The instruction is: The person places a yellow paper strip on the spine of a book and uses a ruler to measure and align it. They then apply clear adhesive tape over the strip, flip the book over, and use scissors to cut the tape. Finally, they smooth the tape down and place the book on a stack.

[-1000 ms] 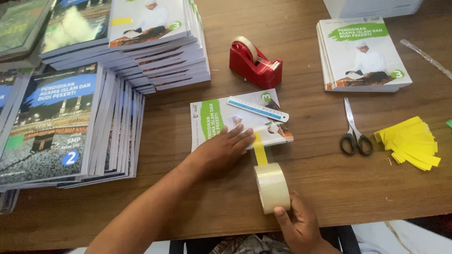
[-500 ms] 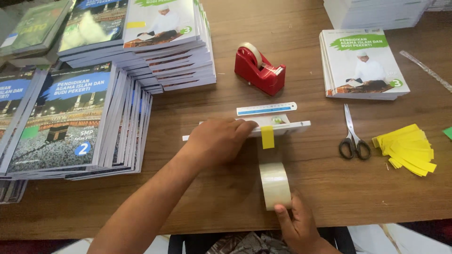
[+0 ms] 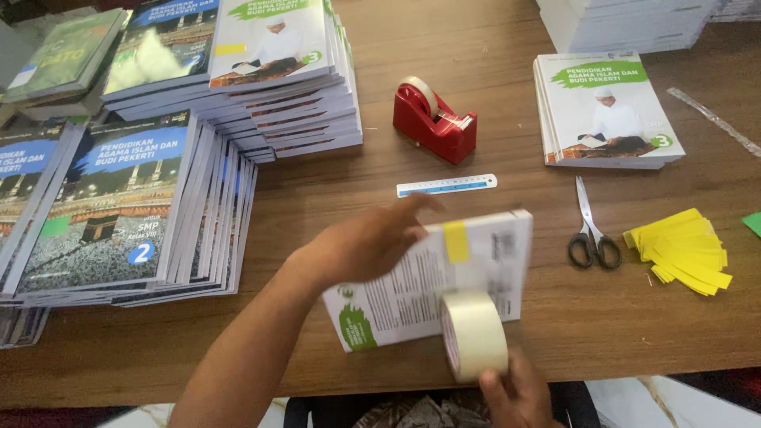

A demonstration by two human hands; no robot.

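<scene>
A white paperback book lies back cover up on the wooden table, with a yellow label near its top edge. My left hand presses flat on the book's upper left part. My right hand at the table's front edge grips a roll of clear wide tape, held upright over the book's lower right corner. A strip of tape seems to run from the roll up toward the yellow label.
A small ruler and a red tape dispenser lie behind the book. Scissors and yellow paper strips are at the right. Book stacks stand at the left, back and right.
The book has been flipped from front cover up, through standing on its edge, to back cover up. My left hand stayed on it, and the tape roll followed at the near side.
</scene>
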